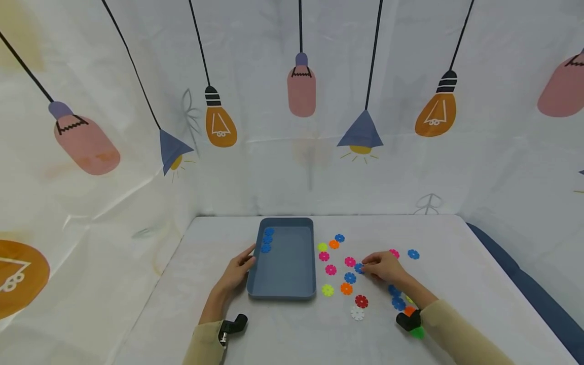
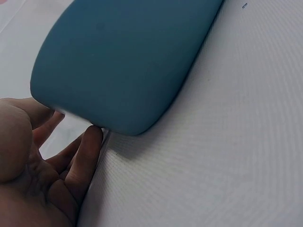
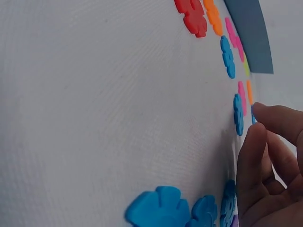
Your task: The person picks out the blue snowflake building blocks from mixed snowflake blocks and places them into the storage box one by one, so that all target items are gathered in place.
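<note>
A grey-blue rectangular tray (image 1: 287, 274) stands at the middle of the table, three blue flower-shaped discs (image 1: 266, 239) in its upper left part. The left hand (image 1: 236, 271) holds the tray's left side, its thumb and fingers at the rim; the left wrist view shows the fingertips (image 2: 94, 135) against the tray's near wall. To the right of the tray, the right hand (image 1: 385, 267) reaches down to a blue flower disc (image 1: 358, 268) that lies flat. Its thumb and index fingertips are close together with a small gap, right beside that disc (image 3: 238, 114).
Several flower discs in pink, orange, yellow, white and red (image 1: 361, 301) lie scattered right of the tray. More blue discs (image 1: 398, 303) and a green one (image 1: 417, 332) lie under the right forearm. A blue disc (image 1: 413, 254) lies farther right. A printed cloth backdrop (image 1: 274, 172) closes off the back.
</note>
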Demonstrator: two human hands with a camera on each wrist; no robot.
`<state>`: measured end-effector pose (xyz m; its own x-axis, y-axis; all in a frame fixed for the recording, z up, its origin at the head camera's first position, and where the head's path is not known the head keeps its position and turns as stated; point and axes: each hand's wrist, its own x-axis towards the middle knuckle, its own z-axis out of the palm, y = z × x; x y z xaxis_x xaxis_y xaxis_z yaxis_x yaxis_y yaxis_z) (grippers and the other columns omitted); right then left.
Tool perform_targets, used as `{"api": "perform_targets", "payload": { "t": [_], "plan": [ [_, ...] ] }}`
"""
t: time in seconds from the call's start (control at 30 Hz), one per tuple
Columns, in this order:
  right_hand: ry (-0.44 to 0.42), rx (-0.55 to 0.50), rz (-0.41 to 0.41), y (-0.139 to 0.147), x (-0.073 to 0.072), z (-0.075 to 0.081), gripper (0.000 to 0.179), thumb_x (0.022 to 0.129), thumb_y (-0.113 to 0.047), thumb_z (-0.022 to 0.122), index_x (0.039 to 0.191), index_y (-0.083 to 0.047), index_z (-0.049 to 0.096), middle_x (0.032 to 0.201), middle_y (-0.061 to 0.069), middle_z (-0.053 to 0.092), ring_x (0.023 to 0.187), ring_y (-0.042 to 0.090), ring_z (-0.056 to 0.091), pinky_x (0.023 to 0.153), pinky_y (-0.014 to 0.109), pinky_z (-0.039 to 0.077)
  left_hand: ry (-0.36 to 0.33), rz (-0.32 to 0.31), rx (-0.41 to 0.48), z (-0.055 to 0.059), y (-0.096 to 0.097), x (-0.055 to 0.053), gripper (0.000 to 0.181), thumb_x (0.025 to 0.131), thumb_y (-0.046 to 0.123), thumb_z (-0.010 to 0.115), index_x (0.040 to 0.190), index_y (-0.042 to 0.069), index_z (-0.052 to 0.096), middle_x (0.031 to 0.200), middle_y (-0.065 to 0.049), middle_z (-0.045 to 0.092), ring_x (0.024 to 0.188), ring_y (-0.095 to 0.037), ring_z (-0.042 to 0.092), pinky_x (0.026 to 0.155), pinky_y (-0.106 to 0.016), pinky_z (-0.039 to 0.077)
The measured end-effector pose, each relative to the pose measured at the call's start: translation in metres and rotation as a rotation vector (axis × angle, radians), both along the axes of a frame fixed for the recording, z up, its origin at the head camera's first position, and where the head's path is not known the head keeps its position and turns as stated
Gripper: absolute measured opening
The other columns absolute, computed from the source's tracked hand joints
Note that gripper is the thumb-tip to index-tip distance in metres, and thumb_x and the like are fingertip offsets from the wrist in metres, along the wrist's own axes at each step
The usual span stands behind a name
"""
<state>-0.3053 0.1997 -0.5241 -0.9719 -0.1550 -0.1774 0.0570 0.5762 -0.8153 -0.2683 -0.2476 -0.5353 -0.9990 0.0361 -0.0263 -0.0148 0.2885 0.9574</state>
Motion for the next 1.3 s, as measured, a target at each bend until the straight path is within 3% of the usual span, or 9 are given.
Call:
{"api": "perform_targets", "payload": {
  "t": [0.17, 0.27, 0.5, 0.57, 0.97, 1.13, 1.3],
  "plan": [
    [0.002, 0.001, -0.021, 0.000, 0.001, -0.004, 0.025, 0.083, -0.014, 0.077, 0.103, -0.002, 0.071, 0.074, 0.005, 0.062, 0.060, 0.021, 0.056, 0.059, 0.031, 0.049, -0.005, -0.036, -0.019, 0.025, 0.006, 0.013, 0.049, 0.102, 0.013, 0.051, 0.149, 0.004, 0.038, 0.133, -0.029, 0.050, 0.119, -0.035, 0.049, 0.096, -0.053, 0.040],
    [0.008, 0.010, -0.027, -0.001, 0.000, -0.006, 0.026, 0.082, -0.013, 0.078, 0.104, -0.002, 0.071, 0.074, 0.005, 0.061, 0.059, 0.021, 0.056, 0.059, 0.031, 0.050, -0.006, -0.041, -0.025, 0.021, 0.004, 0.011, 0.049, 0.102, 0.013, 0.051, 0.149, 0.004, 0.037, 0.134, -0.029, 0.049, 0.119, -0.035, 0.049, 0.096, -0.053, 0.040],
    [0.023, 0.025, -0.017, -0.003, -0.002, -0.009, 0.031, 0.079, -0.011, 0.080, 0.106, -0.001, 0.071, 0.072, 0.005, 0.060, 0.058, 0.020, 0.055, 0.058, 0.032, 0.050, -0.007, -0.011, -0.012, -0.009, -0.005, -0.003, 0.050, 0.102, 0.019, 0.053, 0.150, 0.012, 0.039, 0.133, -0.024, 0.051, 0.118, -0.033, 0.050, 0.095, -0.053, 0.041],
    [0.022, 0.039, -0.003, -0.003, -0.002, -0.009, 0.032, 0.079, -0.012, 0.080, 0.107, -0.001, 0.071, 0.072, 0.004, 0.060, 0.058, 0.020, 0.055, 0.058, 0.031, 0.049, -0.008, 0.002, -0.022, -0.012, -0.005, -0.004, 0.050, 0.102, 0.020, 0.053, 0.150, 0.014, 0.040, 0.133, -0.023, 0.052, 0.117, -0.032, 0.050, 0.096, -0.052, 0.041],
    [-0.014, 0.047, 0.029, -0.003, -0.002, 0.001, 0.027, 0.079, -0.009, 0.080, 0.103, -0.001, 0.071, 0.070, 0.006, 0.058, 0.058, 0.021, 0.055, 0.058, 0.031, 0.049, -0.026, 0.011, -0.012, -0.009, -0.001, -0.002, 0.050, 0.102, 0.022, 0.054, 0.149, 0.017, 0.041, 0.133, -0.020, 0.053, 0.119, -0.031, 0.049, 0.098, -0.052, 0.039],
    [-0.025, 0.011, -0.011, -0.006, -0.004, 0.000, 0.026, 0.078, -0.007, 0.079, 0.100, -0.001, 0.067, 0.074, 0.007, 0.059, 0.061, 0.022, 0.055, 0.058, 0.032, 0.050, -0.013, 0.006, -0.001, -0.008, -0.001, -0.003, 0.050, 0.102, 0.022, 0.054, 0.150, 0.016, 0.041, 0.134, -0.023, 0.051, 0.120, -0.033, 0.048, 0.097, -0.054, 0.039],
    [-0.086, -0.061, -0.070, -0.011, -0.002, 0.000, 0.022, 0.084, -0.010, 0.076, 0.101, 0.000, 0.066, 0.077, 0.009, 0.063, 0.063, 0.023, 0.059, 0.059, 0.031, 0.052, -0.011, -0.001, -0.013, -0.008, -0.003, -0.004, 0.050, 0.102, 0.022, 0.054, 0.150, 0.016, 0.041, 0.136, -0.023, 0.050, 0.122, -0.033, 0.048, 0.097, -0.053, 0.040]
  ]
}}
